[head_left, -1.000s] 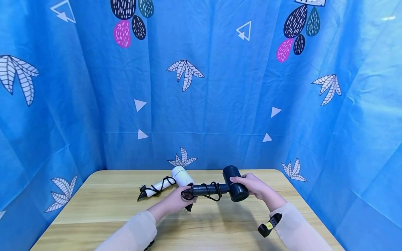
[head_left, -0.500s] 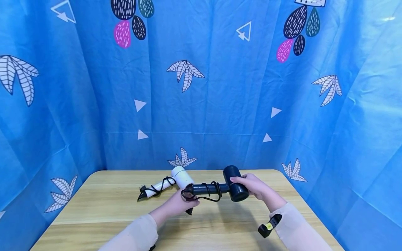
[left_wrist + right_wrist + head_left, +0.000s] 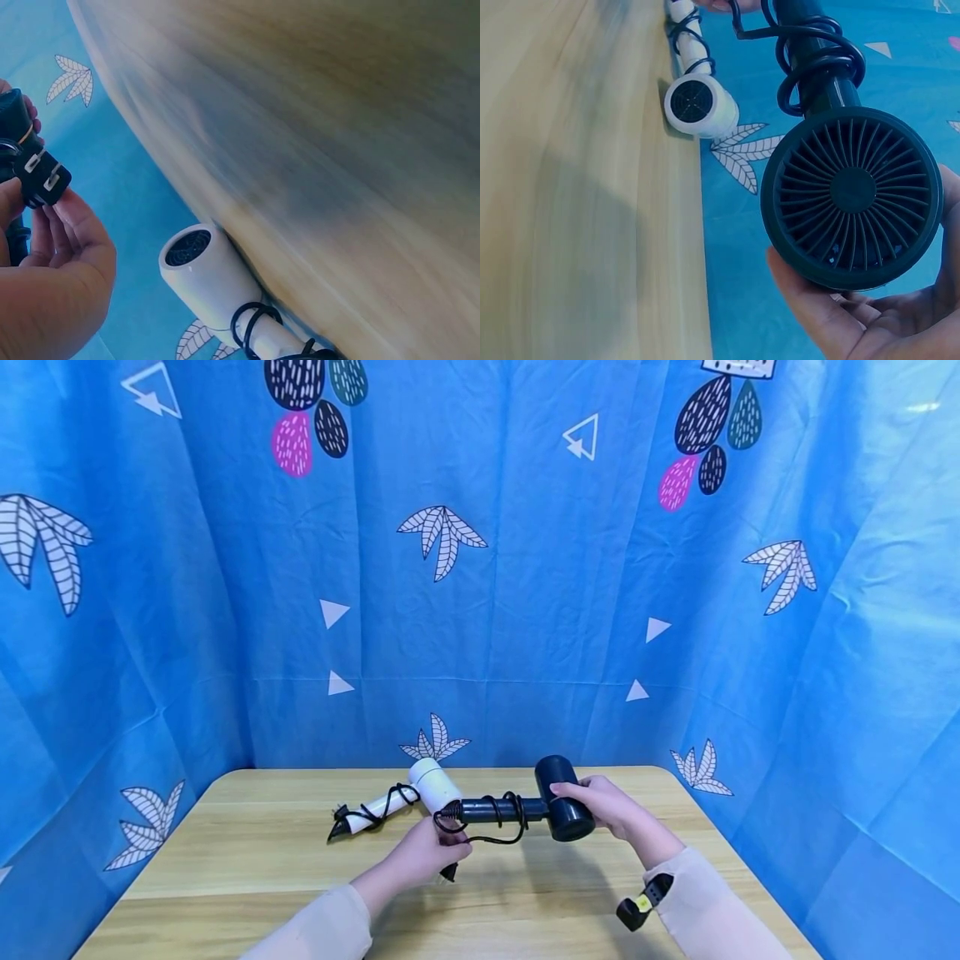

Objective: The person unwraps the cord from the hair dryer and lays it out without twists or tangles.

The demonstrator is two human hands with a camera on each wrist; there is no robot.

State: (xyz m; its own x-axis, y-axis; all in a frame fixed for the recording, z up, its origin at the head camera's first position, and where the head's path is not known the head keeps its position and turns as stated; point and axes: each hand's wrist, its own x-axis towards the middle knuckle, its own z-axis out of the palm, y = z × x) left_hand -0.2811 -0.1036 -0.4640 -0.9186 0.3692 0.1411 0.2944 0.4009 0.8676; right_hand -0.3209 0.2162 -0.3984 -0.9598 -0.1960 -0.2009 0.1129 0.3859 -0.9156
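Note:
A black hair dryer (image 3: 564, 800) is held above the table, its handle pointing left with the black cord (image 3: 519, 817) looped around it. My right hand (image 3: 611, 803) grips the dryer's barrel; the right wrist view shows the finned grille (image 3: 853, 190) at one end. My left hand (image 3: 422, 855), near the handle's end, pinches the cord's black plug (image 3: 43, 176), whose two prongs show in the left wrist view. Behind that hand, a white hair dryer (image 3: 437, 786) lies on the table, with its own black cord (image 3: 385, 810) wound around its handle.
The light wooden table (image 3: 255, 843) extends on both sides of the hands. Blue patterned cloth (image 3: 480, 610) hangs behind it and along both sides. A black device (image 3: 643, 900) is strapped to the right wrist.
My left hand has moved slightly down and left with the plug, apart from the handle's end, and the loose cord hangs lower. The right hand and black hair dryer stay almost still.

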